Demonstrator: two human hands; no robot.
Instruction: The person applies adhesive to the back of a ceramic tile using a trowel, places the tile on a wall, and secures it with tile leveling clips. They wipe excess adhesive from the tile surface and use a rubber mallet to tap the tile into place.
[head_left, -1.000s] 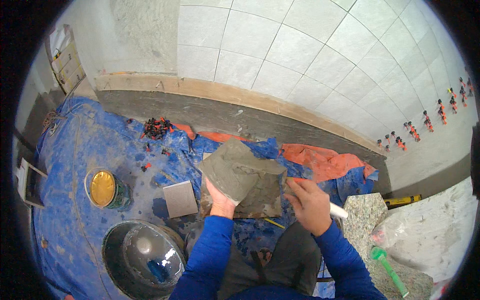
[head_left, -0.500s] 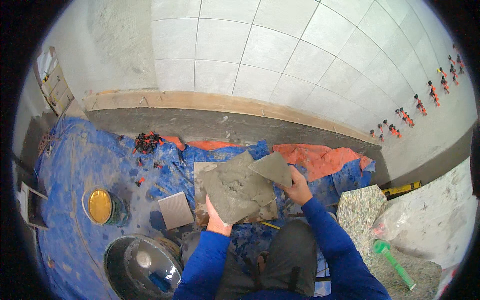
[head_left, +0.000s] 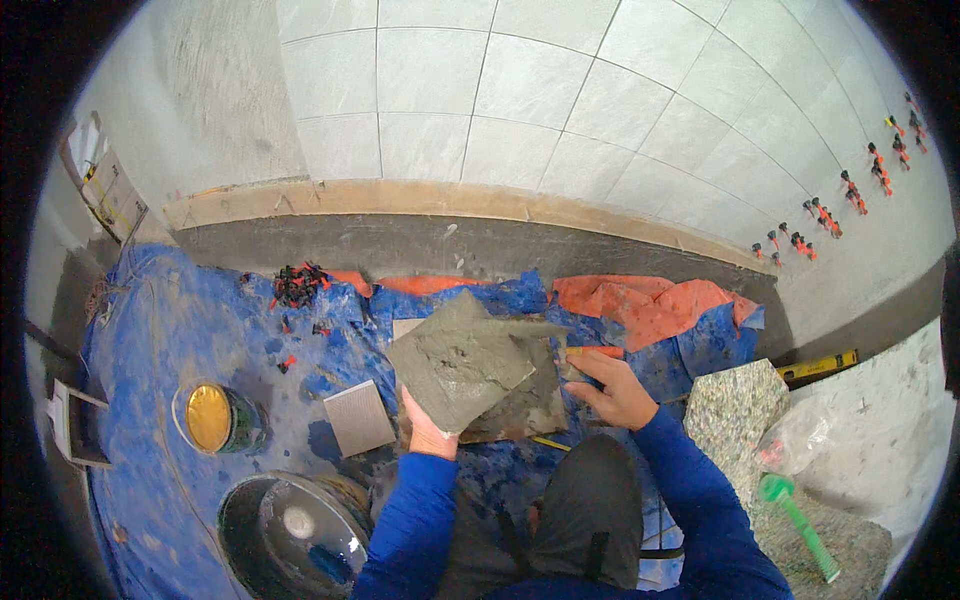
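My left hand (head_left: 428,432) supports a square tile from below and grips its near left edge. A thick layer of wet grey mortar (head_left: 455,362) covers the tile's upper face, so the tile itself is hidden. In my right hand (head_left: 618,393) is a trowel (head_left: 600,351) with an orange handle. Its mortar-coated blade is seen nearly edge-on, at the tile's far right side. Beneath them both a mortar-smeared board (head_left: 545,410) lies on the blue tarp.
Beside the board lies a ribbed tile (head_left: 358,418). A lidded bucket (head_left: 208,418) and a large tub of water (head_left: 245,525) stand at left. Black-and-red tile clips (head_left: 300,285) lie near the tiled wall (head_left: 530,80). A green-handled tool (head_left: 800,525) rests at right.
The trowel has turned from showing its broad blade to nearly edge-on, exposing its orange handle. My right hand has lowered slightly; the mortar-covered tile has shifted a little left.
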